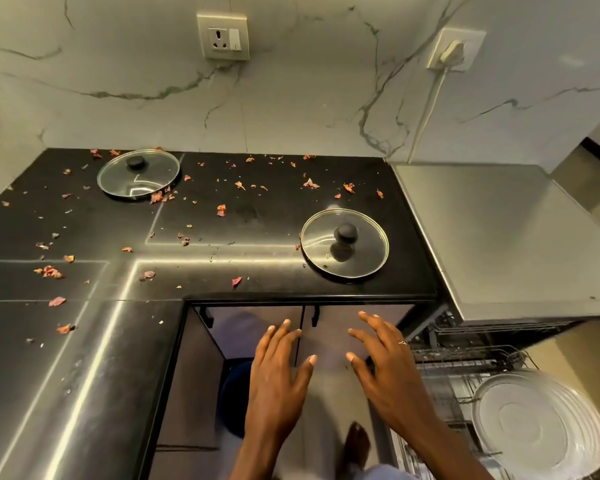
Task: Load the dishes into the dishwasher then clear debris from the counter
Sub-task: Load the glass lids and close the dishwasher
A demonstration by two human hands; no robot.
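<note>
Dim warm light, bright glare streaks on black counter (84, 358), wide-angle bending at edges, slightly soft focus

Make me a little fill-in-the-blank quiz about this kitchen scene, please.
1. Counting the far glass lid and the near glass lid, the black counter holds ____ lids.
2. The clear glass plate lies in the dishwasher rack on the person's ____ side.
3. The left hand and the right hand, fingers spread, hold ____.
Missing words: two; right; nothing.
</note>
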